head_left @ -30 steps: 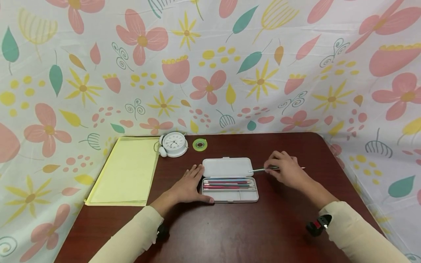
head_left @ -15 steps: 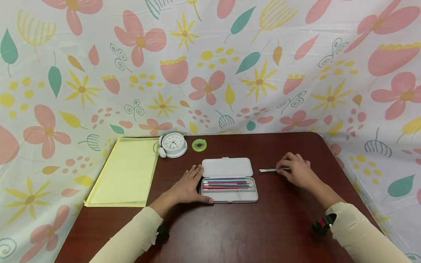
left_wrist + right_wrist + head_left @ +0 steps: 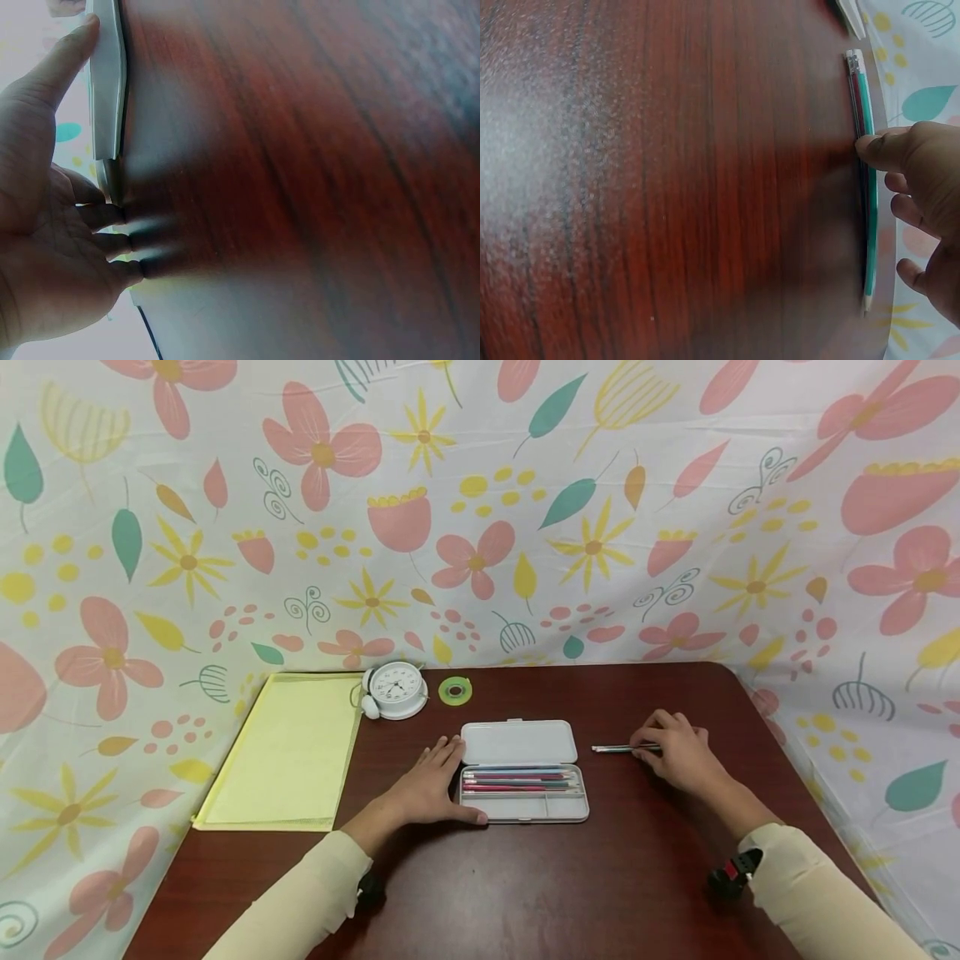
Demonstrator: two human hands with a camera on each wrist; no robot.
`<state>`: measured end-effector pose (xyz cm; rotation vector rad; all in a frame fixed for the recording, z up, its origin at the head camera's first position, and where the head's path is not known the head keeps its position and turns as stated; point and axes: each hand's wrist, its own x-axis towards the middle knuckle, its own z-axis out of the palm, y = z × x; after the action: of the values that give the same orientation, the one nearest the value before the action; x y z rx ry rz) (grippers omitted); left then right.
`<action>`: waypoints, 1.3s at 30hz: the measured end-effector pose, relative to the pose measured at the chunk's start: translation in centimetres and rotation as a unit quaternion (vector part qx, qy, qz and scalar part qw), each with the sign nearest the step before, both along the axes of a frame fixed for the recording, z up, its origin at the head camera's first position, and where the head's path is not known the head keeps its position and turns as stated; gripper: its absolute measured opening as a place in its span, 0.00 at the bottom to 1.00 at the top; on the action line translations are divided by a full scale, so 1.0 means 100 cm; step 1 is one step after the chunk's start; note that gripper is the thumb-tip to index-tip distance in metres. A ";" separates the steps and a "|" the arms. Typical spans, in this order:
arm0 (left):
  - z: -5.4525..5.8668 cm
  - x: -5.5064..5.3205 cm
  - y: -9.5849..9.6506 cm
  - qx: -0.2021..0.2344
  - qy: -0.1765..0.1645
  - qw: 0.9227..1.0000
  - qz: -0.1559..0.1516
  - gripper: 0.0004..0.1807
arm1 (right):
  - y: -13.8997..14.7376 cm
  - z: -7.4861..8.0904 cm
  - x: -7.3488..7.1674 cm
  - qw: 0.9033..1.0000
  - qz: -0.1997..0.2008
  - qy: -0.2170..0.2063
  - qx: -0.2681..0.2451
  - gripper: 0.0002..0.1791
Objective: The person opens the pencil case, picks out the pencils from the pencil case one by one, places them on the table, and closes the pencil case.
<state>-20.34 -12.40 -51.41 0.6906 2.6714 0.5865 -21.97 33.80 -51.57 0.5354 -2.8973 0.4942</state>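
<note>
I had the worktop (image 3: 570, 893) below me and took my bearings from the pencil case (image 3: 510, 810), open with its lid (image 3: 517, 743) laid back. The case's long axis ran left to right, and a row of pencils (image 3: 517, 779) lined its rear compartment the same way.

The left hand (image 3: 431, 789) was at the case's left end, fingers spread, gripping nothing. The right hand (image 3: 678, 752) was off to the case's right, pinching the held pencils (image 3: 613, 748). These were just beyond the lid's right edge, apart from it, nearly parallel to the case; the left hand was far from them, across the case.

My head view showed only their near ends, the rest hidden by fingers. The right wrist view gave me more: ferrules toward the case, the tip of a teal pencil (image 3: 873, 225) pointing away from it, and darker pencil wood alongside. I couldn't tell whether they touched the worktop. The left wrist view put that thumb against the case's outer wall.
</note>
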 end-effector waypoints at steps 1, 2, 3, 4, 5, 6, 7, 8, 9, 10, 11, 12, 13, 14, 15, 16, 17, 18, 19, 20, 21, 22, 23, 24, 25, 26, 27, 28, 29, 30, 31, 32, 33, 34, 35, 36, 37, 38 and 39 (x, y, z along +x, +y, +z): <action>0.000 0.000 0.000 0.000 0.001 1.000 0.000 0.77 | 0.000 0.000 0.000 1.000 0.000 0.000 0.001 0.06; 0.001 0.000 0.000 0.000 0.001 1.000 0.000 0.77 | 0.000 0.001 0.000 1.000 0.000 -0.001 0.002 0.06; 0.000 0.000 0.000 -0.001 0.001 1.000 0.001 0.77 | -0.001 0.000 0.000 1.000 0.000 -0.002 0.003 0.06; 0.001 0.000 0.000 -0.001 0.001 1.000 0.001 0.77 | -0.001 0.000 0.000 1.000 0.000 -0.001 0.004 0.06; 0.001 0.000 0.000 -0.001 0.001 1.000 0.001 0.77 | -0.001 0.000 0.000 1.000 0.000 0.000 0.004 0.06; 0.001 0.000 0.000 -0.001 0.001 1.000 0.001 0.76 | -0.001 -0.001 0.000 1.000 0.001 0.001 0.005 0.06; 0.001 0.000 0.000 -0.001 0.001 1.000 0.001 0.76 | -0.002 -0.002 0.000 1.000 0.001 0.002 0.006 0.06; 0.000 0.000 0.000 -0.002 0.001 1.000 0.000 0.76 | -0.002 -0.003 0.000 1.000 0.001 0.004 0.007 0.06; 0.000 0.000 0.000 -0.001 0.001 1.000 0.000 0.76 | -0.002 -0.004 0.000 1.000 0.001 0.006 0.008 0.06; 0.000 0.000 0.000 -0.001 0.001 1.000 -0.001 0.76 | -0.002 -0.005 0.000 1.000 0.001 0.009 0.008 0.06; 0.000 0.000 0.000 -0.001 0.001 1.000 -0.001 0.76 | -0.003 -0.006 0.000 1.000 0.001 0.012 0.008 0.06; -0.001 0.000 0.000 0.000 0.002 1.000 -0.001 0.76 | -0.003 -0.006 0.000 1.000 0.002 0.014 0.008 0.06; -0.001 0.000 0.000 0.000 0.002 1.000 -0.002 0.76 | -0.003 -0.006 0.000 1.000 0.001 0.017 0.008 0.06; -0.001 0.000 0.000 0.000 0.002 1.000 -0.002 0.76 | -0.003 -0.007 0.000 1.000 0.001 0.020 0.008 0.06; -0.001 0.000 -0.001 0.001 0.002 1.000 -0.002 0.76 | -0.003 -0.007 0.000 1.000 0.002 0.021 0.007 0.06; -0.001 0.000 -0.001 0.002 0.002 1.000 -0.002 0.76 | -0.002 -0.007 0.000 1.000 0.002 0.022 0.007 0.06; -0.001 0.000 -0.001 0.002 0.001 1.000 -0.002 0.76 | -0.003 -0.007 0.000 1.000 0.002 0.023 0.006 0.06; -0.001 0.000 -0.001 0.003 0.001 1.000 -0.002 0.76 | -0.003 -0.007 0.000 1.000 0.003 0.024 0.006 0.06; -0.001 0.000 -0.001 0.003 0.002 1.000 -0.002 0.76 | -0.003 -0.007 0.000 1.000 0.003 0.025 0.005 0.06; -0.001 0.000 -0.001 0.003 0.001 1.000 -0.002 0.76 | -0.003 -0.006 0.000 1.000 0.003 0.025 0.004 0.06; -0.001 0.000 -0.001 0.004 0.001 1.000 -0.002 0.76 | -0.003 -0.006 0.000 1.000 0.003 0.025 0.004 0.07; -0.001 0.001 -0.001 0.004 0.000 1.000 -0.001 0.76 | -0.003 -0.006 0.000 1.000 0.003 0.025 0.003 0.06; -0.001 0.000 -0.001 0.003 0.000 1.000 -0.001 0.76 | -0.004 -0.006 0.000 1.000 0.003 0.024 0.003 0.06; -0.001 0.000 -0.001 0.003 -0.001 1.000 -0.001 0.77 | -0.004 -0.006 0.000 1.000 0.002 0.024 0.004 0.06; -0.001 0.000 -0.001 0.002 -0.001 1.000 -0.001 0.77 | -0.004 -0.006 0.000 1.000 0.001 0.023 0.003 0.06; -0.001 0.000 -0.001 0.001 -0.003 1.000 0.000 0.76 | -0.004 -0.005 0.001 1.000 0.000 0.021 0.004 0.05; -0.001 0.000 -0.001 0.002 -0.002 1.000 0.000 0.77 | -0.004 -0.005 0.001 1.000 -0.001 0.019 0.005 0.05; -0.001 0.000 -0.001 0.001 -0.003 1.000 0.000 0.77 | -0.004 -0.005 0.001 1.000 -0.001 0.017 0.005 0.05; -0.001 0.000 -0.001 0.002 -0.003 1.000 0.000 0.77 | -0.004 -0.005 0.001 1.000 -0.001 0.017 0.005 0.05; -0.001 0.000 -0.001 0.002 -0.003 1.000 0.000 0.77 | -0.005 -0.004 0.000 1.000 -0.001 0.018 0.005 0.05; -0.001 0.001 -0.001 0.002 -0.003 1.000 0.000 0.77 | -0.006 -0.004 0.000 1.000 0.000 0.018 0.005 0.05; -0.001 0.001 -0.001 0.001 -0.003 1.000 0.000 0.77 | -0.007 -0.003 0.000 1.000 0.002 0.020 0.004 0.05; -0.001 0.001 -0.001 0.001 -0.002 1.000 0.000 0.77 | -0.009 -0.002 0.000 1.000 0.003 0.020 0.003 0.05; 0.000 0.001 -0.001 0.001 -0.003 1.000 0.000 0.76 | -0.011 -0.001 0.000 1.000 0.005 0.022 0.002 0.05; 0.000 0.001 -0.001 0.002 -0.003 1.000 0.000 0.76 | -0.013 0.001 0.000 1.000 0.007 0.022 0.001 0.05; 0.001 0.001 -0.001 0.002 -0.004 1.000 0.000 0.76 | -0.016 0.002 0.000 1.000 0.009 0.022 -0.002 0.06; 0.001 0.001 -0.001 0.001 -0.004 1.000 0.000 0.77 | -0.019 0.004 0.000 1.000 0.011 0.022 -0.003 0.06; 0.001 0.001 -0.001 0.002 -0.004 1.000 0.000 0.77 | -0.022 0.005 0.000 1.000 0.014 0.022 -0.003 0.06; 0.001 0.001 -0.001 0.002 -0.004 1.000 0.000 0.77 | -0.025 0.007 0.001 1.000 0.017 0.022 -0.004 0.07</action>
<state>-20.26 -12.46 -51.28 0.6868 2.6641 0.5941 -21.90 31.28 -50.91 0.5867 -2.8487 0.4918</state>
